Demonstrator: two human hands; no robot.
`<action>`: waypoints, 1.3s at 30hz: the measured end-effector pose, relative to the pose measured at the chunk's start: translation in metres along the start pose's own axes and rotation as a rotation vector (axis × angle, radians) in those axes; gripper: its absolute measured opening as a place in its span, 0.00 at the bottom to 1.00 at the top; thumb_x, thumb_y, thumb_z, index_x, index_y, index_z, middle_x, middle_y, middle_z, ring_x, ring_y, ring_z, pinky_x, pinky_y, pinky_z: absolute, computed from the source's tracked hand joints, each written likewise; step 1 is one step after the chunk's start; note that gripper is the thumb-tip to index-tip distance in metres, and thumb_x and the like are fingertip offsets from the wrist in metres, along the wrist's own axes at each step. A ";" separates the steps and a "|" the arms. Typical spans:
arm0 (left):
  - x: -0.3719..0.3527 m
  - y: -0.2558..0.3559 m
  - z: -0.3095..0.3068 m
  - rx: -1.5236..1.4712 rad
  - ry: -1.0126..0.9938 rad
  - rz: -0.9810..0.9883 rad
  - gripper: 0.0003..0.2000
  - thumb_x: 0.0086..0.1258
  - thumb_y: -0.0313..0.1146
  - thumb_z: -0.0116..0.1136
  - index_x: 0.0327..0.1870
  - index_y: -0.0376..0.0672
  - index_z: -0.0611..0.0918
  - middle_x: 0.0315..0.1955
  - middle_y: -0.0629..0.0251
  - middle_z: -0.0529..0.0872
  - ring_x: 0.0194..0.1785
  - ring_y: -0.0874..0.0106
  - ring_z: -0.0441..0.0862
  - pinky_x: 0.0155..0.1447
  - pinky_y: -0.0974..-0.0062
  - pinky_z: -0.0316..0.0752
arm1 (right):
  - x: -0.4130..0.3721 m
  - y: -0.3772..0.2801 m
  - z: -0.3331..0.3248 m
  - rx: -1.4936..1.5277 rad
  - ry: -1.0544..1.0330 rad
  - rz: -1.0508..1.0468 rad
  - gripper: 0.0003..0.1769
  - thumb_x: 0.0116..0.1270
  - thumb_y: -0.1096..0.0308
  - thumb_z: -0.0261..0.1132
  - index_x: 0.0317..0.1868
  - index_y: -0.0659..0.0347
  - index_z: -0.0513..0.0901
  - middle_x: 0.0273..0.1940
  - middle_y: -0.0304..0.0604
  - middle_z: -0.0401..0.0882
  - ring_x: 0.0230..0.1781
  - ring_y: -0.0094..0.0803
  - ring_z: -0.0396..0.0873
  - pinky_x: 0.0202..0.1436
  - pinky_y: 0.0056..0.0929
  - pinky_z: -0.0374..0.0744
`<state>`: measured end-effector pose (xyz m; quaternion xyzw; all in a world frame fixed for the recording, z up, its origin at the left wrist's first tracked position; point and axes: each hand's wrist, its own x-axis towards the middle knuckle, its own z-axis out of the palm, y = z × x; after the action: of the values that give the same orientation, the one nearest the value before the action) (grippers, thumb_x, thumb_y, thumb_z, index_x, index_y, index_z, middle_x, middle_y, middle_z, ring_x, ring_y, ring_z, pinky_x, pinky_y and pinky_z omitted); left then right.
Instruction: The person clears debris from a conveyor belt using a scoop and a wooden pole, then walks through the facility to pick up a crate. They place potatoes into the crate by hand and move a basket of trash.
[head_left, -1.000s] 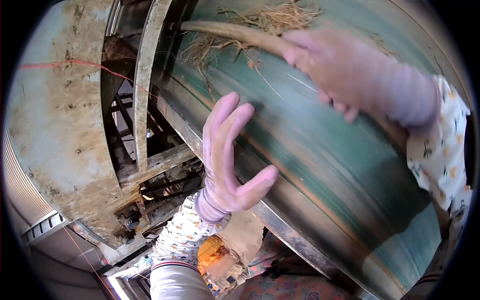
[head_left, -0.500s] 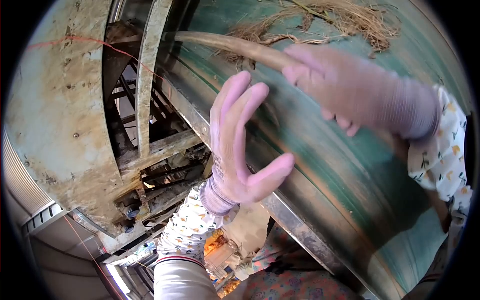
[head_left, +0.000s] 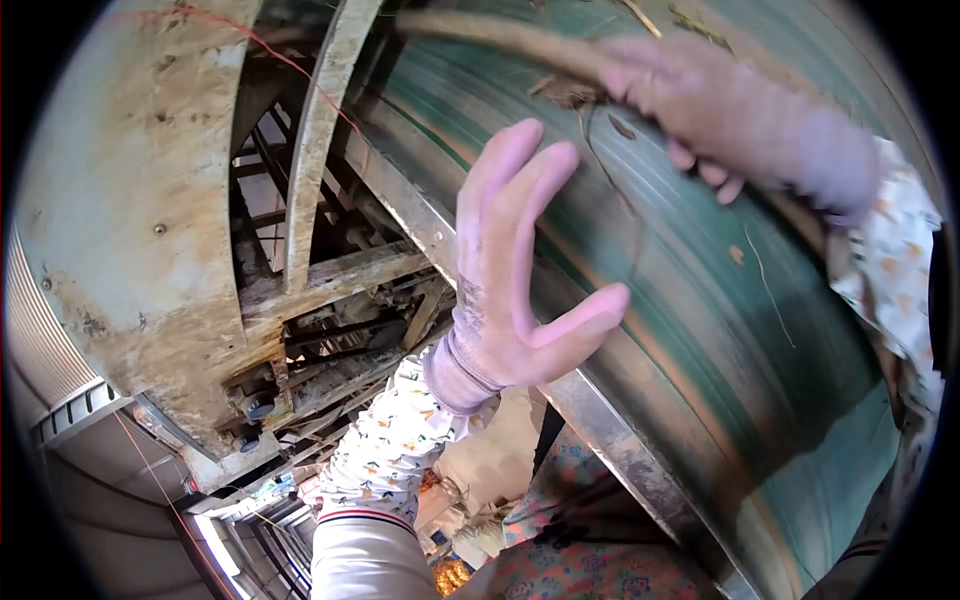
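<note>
My right hand [head_left: 720,130], in a pinkish-purple knitted glove, is wrapped round one end of a long, curved brown stick [head_left: 500,38]. Motion blurs both somewhat. From the fist the stick reaches leftward across the upper part of a green belt [head_left: 700,330]. My left hand [head_left: 525,270], in a matching glove, is held up over the belt's metal side rail [head_left: 610,440]. Its fingers are stretched and the thumb stands apart, with nothing in them. Beneath the right hand lie a small brown fibrous clump [head_left: 568,92] and a dark leaf-like scrap [head_left: 621,127].
Left of the rail stands a rusty, pale metal housing [head_left: 130,200], with a gap crossed by a curved metal strip [head_left: 320,130]. A red string [head_left: 270,45] runs over it. A thin pale strand [head_left: 767,285] lies on the belt.
The large tangle of dry fibres has mostly gone out of view at the top. Smaller scraps now show on the belt. The right hand with the stick is higher in view; the left has shifted right.
</note>
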<state>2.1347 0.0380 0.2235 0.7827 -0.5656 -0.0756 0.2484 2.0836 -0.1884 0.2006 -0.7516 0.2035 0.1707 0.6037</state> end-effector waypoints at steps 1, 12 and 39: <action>0.001 -0.001 0.000 0.010 0.020 0.006 0.42 0.54 0.47 0.69 0.68 0.33 0.66 0.67 0.41 0.64 0.70 0.47 0.61 0.72 0.55 0.57 | 0.002 -0.006 -0.002 -0.051 0.006 -0.004 0.21 0.76 0.47 0.49 0.62 0.45 0.73 0.16 0.30 0.65 0.10 0.17 0.64 0.11 0.19 0.70; 0.000 0.013 0.010 0.015 0.039 -0.012 0.39 0.57 0.42 0.67 0.68 0.34 0.65 0.67 0.43 0.64 0.70 0.49 0.62 0.73 0.57 0.57 | -0.051 0.020 -0.005 -0.057 -0.057 -0.026 0.22 0.74 0.52 0.51 0.62 0.52 0.70 0.23 0.40 0.72 0.18 0.27 0.75 0.19 0.29 0.79; -0.007 0.038 0.021 0.036 0.027 -0.122 0.31 0.65 0.39 0.62 0.68 0.38 0.67 0.67 0.51 0.65 0.71 0.57 0.61 0.74 0.63 0.54 | -0.321 0.195 0.033 -0.215 0.517 -0.423 0.34 0.65 0.70 0.57 0.72 0.64 0.59 0.34 0.54 0.76 0.30 0.45 0.78 0.39 0.38 0.79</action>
<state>2.0913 0.0291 0.2226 0.8211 -0.5146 -0.0697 0.2368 1.7083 -0.1612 0.1917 -0.8548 0.1704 -0.1336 0.4717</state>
